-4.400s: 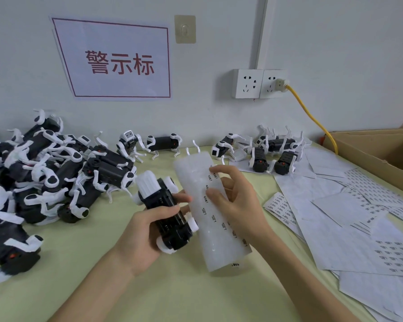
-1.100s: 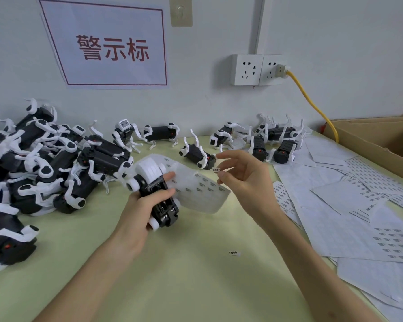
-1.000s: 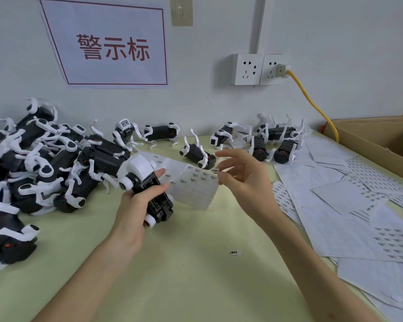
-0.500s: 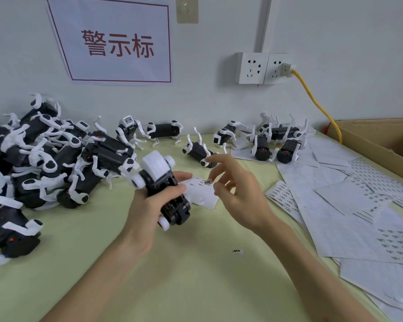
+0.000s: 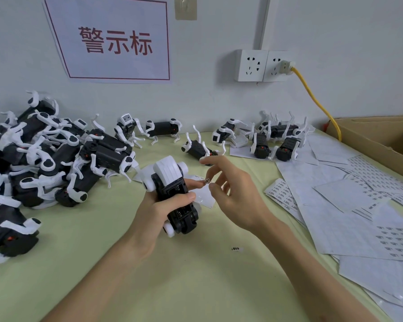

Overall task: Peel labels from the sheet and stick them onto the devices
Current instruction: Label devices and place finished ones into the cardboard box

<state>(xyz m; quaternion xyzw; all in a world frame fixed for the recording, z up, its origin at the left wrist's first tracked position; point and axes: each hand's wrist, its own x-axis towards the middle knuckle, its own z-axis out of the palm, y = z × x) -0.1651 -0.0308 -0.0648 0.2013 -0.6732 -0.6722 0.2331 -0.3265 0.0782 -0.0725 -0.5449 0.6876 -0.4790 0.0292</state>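
Label [image 5: 207,181] pinched at our right hand [image 5: 237,201] fingertips; left hand [image 5: 154,212] grips the device [image 5: 172,194]. We should seat one edge square, then press flat.

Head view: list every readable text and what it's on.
"警示标": red print on the wall sign.
Too small to read: peeled label in the right hand, beside the held device.
Blurred: loose label on the table.
Unreadable rows of print: label sheets at right.

Small assembly workshop, desk [image 5: 196,287] heaped with black-and-white robot dogs [image 5: 56,163], loose label sheets [image 5: 335,205], cardboard box [image 5: 382,140], wall sign [image 5: 112,40], sockets [image 5: 263,65]
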